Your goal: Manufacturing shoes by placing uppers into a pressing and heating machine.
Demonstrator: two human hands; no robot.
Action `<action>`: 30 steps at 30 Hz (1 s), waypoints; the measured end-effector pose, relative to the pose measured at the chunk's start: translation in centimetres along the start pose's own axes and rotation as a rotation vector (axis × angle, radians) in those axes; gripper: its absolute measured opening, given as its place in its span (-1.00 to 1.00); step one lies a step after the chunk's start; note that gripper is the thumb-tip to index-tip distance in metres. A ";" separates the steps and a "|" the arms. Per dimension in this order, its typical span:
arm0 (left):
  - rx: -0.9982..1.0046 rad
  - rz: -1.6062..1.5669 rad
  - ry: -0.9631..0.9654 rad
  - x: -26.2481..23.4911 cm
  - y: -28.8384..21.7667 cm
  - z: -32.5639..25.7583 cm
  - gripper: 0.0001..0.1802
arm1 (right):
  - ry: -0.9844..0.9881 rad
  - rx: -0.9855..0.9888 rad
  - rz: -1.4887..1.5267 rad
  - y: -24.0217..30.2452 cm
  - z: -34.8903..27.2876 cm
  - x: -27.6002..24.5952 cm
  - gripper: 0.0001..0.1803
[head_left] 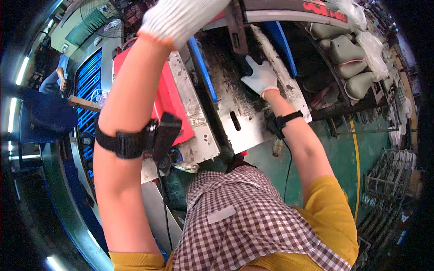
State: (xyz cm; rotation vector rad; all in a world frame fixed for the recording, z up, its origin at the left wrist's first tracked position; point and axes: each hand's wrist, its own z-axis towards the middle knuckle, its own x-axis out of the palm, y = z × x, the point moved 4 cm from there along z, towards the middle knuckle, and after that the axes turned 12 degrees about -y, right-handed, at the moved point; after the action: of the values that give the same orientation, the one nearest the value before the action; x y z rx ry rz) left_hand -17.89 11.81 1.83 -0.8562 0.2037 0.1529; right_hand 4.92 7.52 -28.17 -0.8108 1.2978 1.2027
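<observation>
My left hand point(183, 20), in a white knitted glove with an orange cuff, reaches to the top edge of the view; its fingers are cut off or hidden there. My right hand point(262, 77), in the same kind of glove, is over the soiled metal bed of a machine point(246, 126). Its index finger and thumb are stretched apart, and I see nothing gripped in it. Just beyond its fingertip hangs a dark metal bar with a slot point(238, 29). Around the fingers the bed is black and shadowed, so contact is hard to make out.
Blue guide strips point(204, 70) flank the bed, and a red panel point(174, 106) stands to its left. Grey-green boots point(347, 54) and clear plastic bags point(373, 54) crowd a rack at right. A wire cart point(389, 174) is farther right. Another person's hand point(62, 83) shows at far left.
</observation>
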 end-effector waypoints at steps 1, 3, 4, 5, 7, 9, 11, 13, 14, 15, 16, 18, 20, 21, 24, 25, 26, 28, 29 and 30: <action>0.070 0.048 0.074 1.6 0.7 1.3 -0.15 | 0.006 0.015 -0.011 -0.3 0.0 0.1 -0.07; 0.193 0.044 0.122 4.3 1.6 4.0 -0.17 | 0.025 -0.014 -0.038 -0.2 -0.1 0.3 -0.09; 0.321 0.031 0.177 5.0 1.3 4.7 -0.18 | 0.025 -0.032 -0.029 0.0 -0.1 0.4 -0.09; 0.319 0.027 0.179 5.6 0.8 4.7 -0.18 | -0.009 -0.040 -0.061 -0.7 -0.4 0.5 -0.09; 0.197 -0.026 0.393 6.2 -1.2 4.5 -0.27 | 0.057 -0.005 -0.078 -0.7 -0.6 -0.7 -0.07; 0.100 -0.021 0.359 7.4 -1.0 4.6 -0.30 | 0.071 -0.022 -0.062 -0.6 -0.4 -0.6 -0.06; 0.068 0.063 0.290 7.9 -0.5 4.3 -0.36 | 0.081 -0.028 -0.048 -1.2 -0.5 -0.9 -0.05; 0.196 0.143 0.198 8.5 -0.3 3.1 -0.43 | -0.019 0.029 0.107 -3.7 -0.9 -2.3 -0.05; 0.226 0.082 0.180 8.1 -0.9 2.7 -0.48 | -0.065 0.056 0.194 -4.2 -1.1 -3.8 -0.03; 0.182 0.124 0.210 7.8 -1.0 1.1 -0.47 | -0.239 -0.015 0.315 -5.1 -2.3 -5.3 -0.19; 0.130 0.165 0.245 7.8 -0.7 -0.4 -0.46 | -0.296 0.112 0.481 -6.7 -4.2 -5.8 -0.34; 0.287 0.290 0.266 8.9 0.7 -4.0 -0.46 | -0.460 0.410 0.798 -8.0 -10.5 -7.9 -0.54; 0.395 0.253 0.141 10.9 1.5 -8.5 -0.45 | -0.627 0.725 0.787 -13.0 -18.2 -5.4 -0.69; 0.405 0.262 0.149 11.2 1.3 -9.8 -0.43 | -0.513 0.903 0.810 -13.2 -21.4 -5.3 -0.75; 0.465 0.208 0.093 13.0 1.9 -15.4 -0.40 | -0.110 1.007 1.031 -17.2 -30.4 2.2 -0.57; 0.480 0.221 0.073 13.1 3.6 -17.6 -0.38 | 0.031 1.218 1.321 -12.9 -29.3 0.7 -0.55; 0.511 0.268 0.076 13.4 5.1 -19.6 -0.36 | 0.175 1.436 1.595 -7.6 -28.2 -2.6 -0.52; 0.569 0.251 0.014 14.5 6.2 -21.9 -0.40 | 0.290 1.384 1.704 -6.3 -27.9 -4.8 -0.52; 0.570 0.245 0.015 14.9 7.0 -23.1 -0.40 | 0.411 1.315 1.811 -5.7 -27.9 -5.0 -0.53; 0.577 0.239 0.036 15.3 7.6 -24.1 -0.42 | 0.404 1.319 1.811 -6.2 -28.1 -4.8 -0.53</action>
State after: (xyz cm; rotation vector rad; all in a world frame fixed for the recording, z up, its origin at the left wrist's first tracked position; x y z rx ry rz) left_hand -7.48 -0.81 -22.79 -0.2578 0.3625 0.2856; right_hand 3.87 -21.64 -28.93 1.5072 2.7064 0.8880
